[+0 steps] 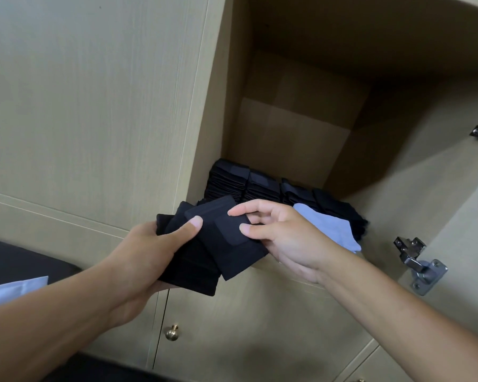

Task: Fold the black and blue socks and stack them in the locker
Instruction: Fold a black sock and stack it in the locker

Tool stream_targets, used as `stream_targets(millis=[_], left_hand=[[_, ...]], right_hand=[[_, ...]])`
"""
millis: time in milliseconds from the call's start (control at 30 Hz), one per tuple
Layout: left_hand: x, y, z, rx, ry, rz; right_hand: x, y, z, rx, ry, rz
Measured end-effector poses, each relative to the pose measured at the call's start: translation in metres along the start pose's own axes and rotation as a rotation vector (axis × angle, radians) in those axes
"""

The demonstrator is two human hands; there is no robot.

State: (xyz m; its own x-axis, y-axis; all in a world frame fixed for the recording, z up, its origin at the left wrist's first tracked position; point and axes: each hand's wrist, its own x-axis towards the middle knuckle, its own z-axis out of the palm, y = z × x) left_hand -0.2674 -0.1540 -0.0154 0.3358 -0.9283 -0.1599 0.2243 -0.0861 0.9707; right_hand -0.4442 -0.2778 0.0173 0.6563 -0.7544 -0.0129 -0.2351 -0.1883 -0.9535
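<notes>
Left hand grips a fanned bundle of folded black socks before the locker front edge, while the right hand pinches the top one. Dark stacks fill the locker's front left corner, their count unclear; a blue sock is partly hidden behind the right hand. No writing is readable.

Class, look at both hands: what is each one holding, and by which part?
The left hand grips a fanned bundle of folded black socks at its left edge. The right hand pinches the top sock's right edge.
</notes>
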Motion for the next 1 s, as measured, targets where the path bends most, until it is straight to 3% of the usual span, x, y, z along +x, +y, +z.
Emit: stream_targets(millis=[200, 567, 1000], left_hand=[[0.004, -0.003, 0.0, 0.002, 0.018, -0.018], [0.01, -0.005, 0.003, 0.037, 0.053, 0.0], [0.014, -0.007, 0.002, 0.058, 0.045, 0.019]], right_hand=[[0.016, -0.009, -0.025, 0.172, 0.173, 0.029], [0.103, -0.013, -0.085, 0.207, 0.588, 0.082], [0.16, -0.002, -0.108, 0.008, 0.52, 0.189]])
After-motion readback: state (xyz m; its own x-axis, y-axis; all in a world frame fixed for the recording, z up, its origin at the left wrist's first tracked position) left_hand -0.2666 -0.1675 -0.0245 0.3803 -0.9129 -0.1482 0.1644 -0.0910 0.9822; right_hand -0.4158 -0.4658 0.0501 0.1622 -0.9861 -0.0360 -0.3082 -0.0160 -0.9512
